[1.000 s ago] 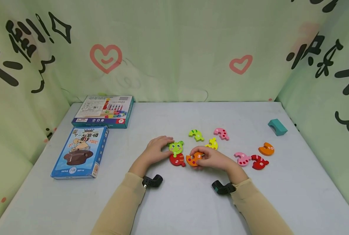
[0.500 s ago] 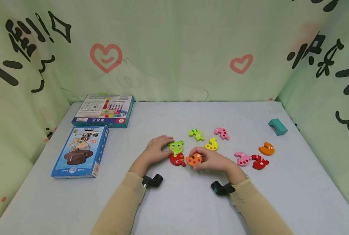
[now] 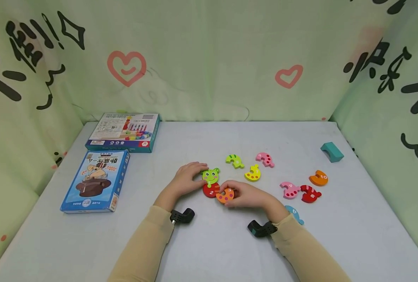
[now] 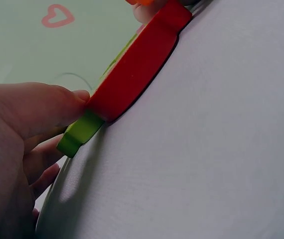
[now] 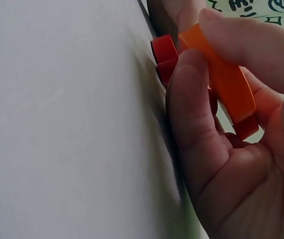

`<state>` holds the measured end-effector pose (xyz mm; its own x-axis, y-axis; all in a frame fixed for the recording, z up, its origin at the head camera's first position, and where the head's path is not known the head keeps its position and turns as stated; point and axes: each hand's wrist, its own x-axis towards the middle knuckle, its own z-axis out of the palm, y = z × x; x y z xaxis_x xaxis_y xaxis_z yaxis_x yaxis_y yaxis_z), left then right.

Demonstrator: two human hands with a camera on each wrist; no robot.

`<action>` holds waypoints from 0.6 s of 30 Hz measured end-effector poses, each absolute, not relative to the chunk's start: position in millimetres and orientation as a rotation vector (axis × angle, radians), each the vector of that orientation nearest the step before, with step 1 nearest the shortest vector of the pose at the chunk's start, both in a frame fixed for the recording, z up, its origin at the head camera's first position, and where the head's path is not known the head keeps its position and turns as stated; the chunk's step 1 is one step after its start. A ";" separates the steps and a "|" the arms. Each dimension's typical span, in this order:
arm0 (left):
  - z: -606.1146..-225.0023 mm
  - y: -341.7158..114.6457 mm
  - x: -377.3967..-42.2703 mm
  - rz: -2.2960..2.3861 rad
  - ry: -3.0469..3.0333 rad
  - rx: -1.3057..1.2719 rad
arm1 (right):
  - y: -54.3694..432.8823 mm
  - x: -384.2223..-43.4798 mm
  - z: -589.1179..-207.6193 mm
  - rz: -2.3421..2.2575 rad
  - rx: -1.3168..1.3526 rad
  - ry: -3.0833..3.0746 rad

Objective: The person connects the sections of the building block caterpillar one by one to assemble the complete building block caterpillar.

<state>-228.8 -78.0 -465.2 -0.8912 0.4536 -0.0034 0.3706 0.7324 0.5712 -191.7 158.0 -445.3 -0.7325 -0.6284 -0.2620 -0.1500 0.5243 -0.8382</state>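
Green curtain (image 3: 202, 58) with black characters (image 3: 415, 88) backs your pale table (image 3: 202, 250), where the teal box (image 3: 124, 133) and blue box (image 3: 94, 182) carry print mostly too small to read. Your left hand (image 3: 185, 181) pinches the green smiling piece (image 3: 210, 176), which meets the red piece (image 3: 209, 191) marked 2. Your right hand (image 3: 245, 194) is clamped, thumb against fingers, on the orange spotted piece (image 3: 226, 196) marked 3, tilted at the red one's right side; whether those touch, I cannot tell.

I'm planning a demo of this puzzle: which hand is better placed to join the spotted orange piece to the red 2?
Right hand, probably: it pinches the orange piece by the red 2, while the left hand holds the green head.
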 end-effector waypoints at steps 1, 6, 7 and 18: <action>-465.1 -78.3 -228.9 0.878 2.789 0.670 | 156.8 -191.7 -445.1 -1.135 -0.625 2.221; -463.8 -78.9 -229.1 0.892 2.782 0.679 | 150.4 -192.3 -442.5 -1.053 -0.644 2.262; -463.7 -78.9 -229.1 0.891 2.781 0.683 | 149.6 -192.5 -442.2 -1.039 -0.651 2.268; -463.7 -78.5 -229.6 0.865 2.783 0.678 | 147.7 -192.2 -441.5 -0.997 -0.678 2.334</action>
